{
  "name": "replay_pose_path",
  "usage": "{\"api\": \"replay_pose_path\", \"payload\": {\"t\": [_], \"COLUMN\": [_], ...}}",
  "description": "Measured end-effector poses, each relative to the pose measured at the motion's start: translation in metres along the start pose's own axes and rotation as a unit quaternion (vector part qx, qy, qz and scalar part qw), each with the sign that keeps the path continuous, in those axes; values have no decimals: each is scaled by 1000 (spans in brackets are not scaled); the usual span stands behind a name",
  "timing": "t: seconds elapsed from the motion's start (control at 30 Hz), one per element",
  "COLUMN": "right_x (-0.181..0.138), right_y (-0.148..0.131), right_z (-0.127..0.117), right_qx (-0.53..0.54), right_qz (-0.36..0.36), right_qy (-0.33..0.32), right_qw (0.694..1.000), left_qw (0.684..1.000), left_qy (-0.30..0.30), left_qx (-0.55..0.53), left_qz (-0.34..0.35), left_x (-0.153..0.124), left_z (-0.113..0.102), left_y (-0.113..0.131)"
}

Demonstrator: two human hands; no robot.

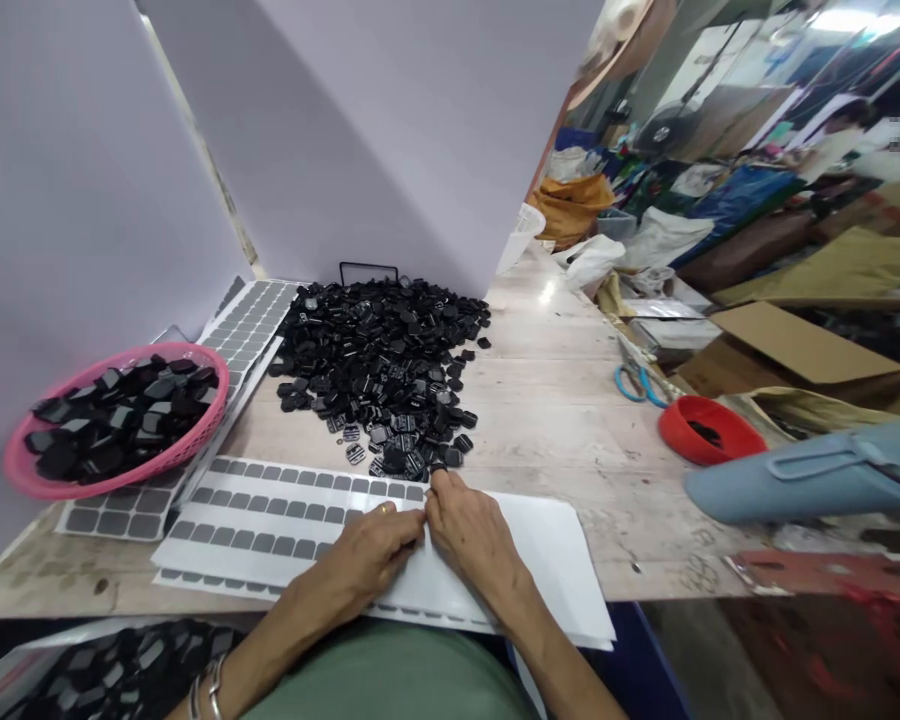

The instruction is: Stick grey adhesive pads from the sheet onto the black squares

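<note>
Where hands meet: on the sticker sheet (285, 525), at the near table (570, 420) edge.
Left hand (371, 555): fingers pinched on the sheet.
Right hand (469, 530): fingertips pinched beside it; contents hidden.
Parts pile (386, 365): just beyond.

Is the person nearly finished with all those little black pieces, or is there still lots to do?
Some looks done: the pink basket holds black pieces with grey pads. Right now the left hand and right hand meet at the edge of the front sticker sheet, fingertips pinched together; what they pinch is too small to tell. Lots seems left: a big black pile remains, and rows of grey stickers fill the sheets.
</note>
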State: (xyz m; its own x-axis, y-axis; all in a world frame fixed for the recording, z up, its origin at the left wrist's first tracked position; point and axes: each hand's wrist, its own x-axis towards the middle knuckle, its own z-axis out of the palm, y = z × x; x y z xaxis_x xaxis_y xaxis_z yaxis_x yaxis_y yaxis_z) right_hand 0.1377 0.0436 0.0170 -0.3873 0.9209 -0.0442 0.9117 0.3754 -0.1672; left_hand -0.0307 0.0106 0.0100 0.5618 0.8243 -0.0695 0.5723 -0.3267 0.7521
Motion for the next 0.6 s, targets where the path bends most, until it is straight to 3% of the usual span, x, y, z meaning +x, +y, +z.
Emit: {"api": "replay_pose_path", "payload": {"t": [0.2, 0.4, 0.6], "right_x": [1, 9, 6], "right_y": [3, 1, 16], "right_z": [-6, -4, -16], "right_qx": [52, 132, 307], "right_qz": [-24, 3, -16], "right_qy": [-28, -19, -4], "right_qw": [998, 991, 952], "left_qw": [998, 996, 998], "left_qy": [-6, 13, 37], "left_qx": [52, 73, 43], "left_qz": [42, 51, 14], "left_x": [1, 4, 2], "left_z": [5, 10, 8], "left_y": [-2, -5, -1]}}
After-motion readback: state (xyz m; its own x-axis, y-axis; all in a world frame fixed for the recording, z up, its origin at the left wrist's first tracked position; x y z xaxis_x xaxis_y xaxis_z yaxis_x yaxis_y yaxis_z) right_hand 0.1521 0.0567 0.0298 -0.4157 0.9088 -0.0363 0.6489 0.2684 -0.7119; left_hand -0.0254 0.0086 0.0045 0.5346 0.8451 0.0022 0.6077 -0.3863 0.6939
